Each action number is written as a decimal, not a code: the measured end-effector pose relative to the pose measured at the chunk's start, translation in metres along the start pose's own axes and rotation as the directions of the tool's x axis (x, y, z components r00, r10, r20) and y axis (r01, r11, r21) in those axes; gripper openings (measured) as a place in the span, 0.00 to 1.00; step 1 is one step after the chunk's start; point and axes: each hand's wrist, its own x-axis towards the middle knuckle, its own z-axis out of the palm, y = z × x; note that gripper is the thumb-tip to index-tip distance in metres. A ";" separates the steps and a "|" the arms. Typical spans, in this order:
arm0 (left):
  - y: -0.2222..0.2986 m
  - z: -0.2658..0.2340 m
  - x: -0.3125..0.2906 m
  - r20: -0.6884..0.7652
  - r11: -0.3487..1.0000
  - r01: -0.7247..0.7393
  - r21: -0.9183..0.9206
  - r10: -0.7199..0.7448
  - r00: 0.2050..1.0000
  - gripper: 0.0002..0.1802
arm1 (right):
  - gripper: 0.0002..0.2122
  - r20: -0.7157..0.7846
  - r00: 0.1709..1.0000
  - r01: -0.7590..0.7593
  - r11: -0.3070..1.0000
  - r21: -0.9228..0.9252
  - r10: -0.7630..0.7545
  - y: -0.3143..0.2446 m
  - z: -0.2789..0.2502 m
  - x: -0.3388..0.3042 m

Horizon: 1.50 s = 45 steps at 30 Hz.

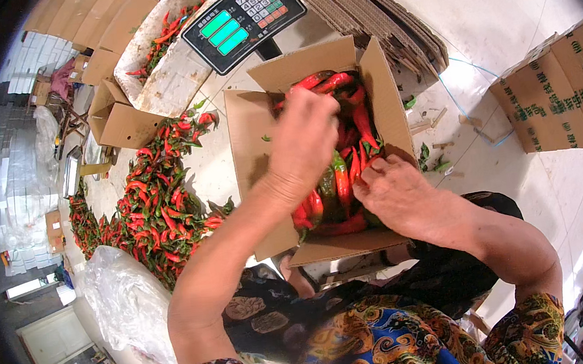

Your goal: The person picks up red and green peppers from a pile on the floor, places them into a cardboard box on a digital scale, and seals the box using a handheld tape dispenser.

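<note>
"Where are the hands?"

"Both reach into an open cardboard box (246,126) filled with long red and green peppers (363,121). The left hand (306,134), the farther one, is half closed over them but blurred; I cannot tell whether it grips any. The right hand (397,188), nearer the body, has its fingers curled down among peppers at the box's right side; what they hold is hidden."

"Why that posture?"

"Probably to settle the peppers, since several between the hands lie lengthwise. The flaps (307,64) stand outward, likely so both hands can enter freely."

"And farther out?"

"Beyond the hands, a scale display (242,20) shows lit green panels, presumably set there for easy reading. Left of the hands, loose peppers (156,210) heap on the floor (533,185), seemingly kept within reach. Beyond the right hand lies stacked, flattened cardboard (366,11), perhaps to save space; farther right stands a printed carton (553,101)."
</note>
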 end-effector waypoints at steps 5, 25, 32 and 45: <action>0.017 0.031 -0.031 0.320 0.998 0.032 -0.048 -0.015 0.947 0.16 | 0.12 -0.055 0.998 0.013 0.997 -0.070 -0.017 -0.010 0.009 -0.003; -0.012 -0.070 -0.036 0.425 0.992 0.060 0.113 -0.103 0.899 0.16 | 0.12 -0.264 0.960 0.115 0.991 0.065 -0.094 -0.001 0.015 0.002; -0.012 -0.069 -0.052 0.385 0.970 -0.010 0.242 -0.087 0.919 0.17 | 0.12 -0.105 0.994 0.015 0.952 0.305 0.019 0.001 -0.003 0.022; 0.011 -0.099 -0.048 0.725 0.909 -0.096 0.406 -0.257 0.639 0.07 | 0.16 0.092 0.995 -0.062 0.920 0.388 0.028 0.002 0.006 0.042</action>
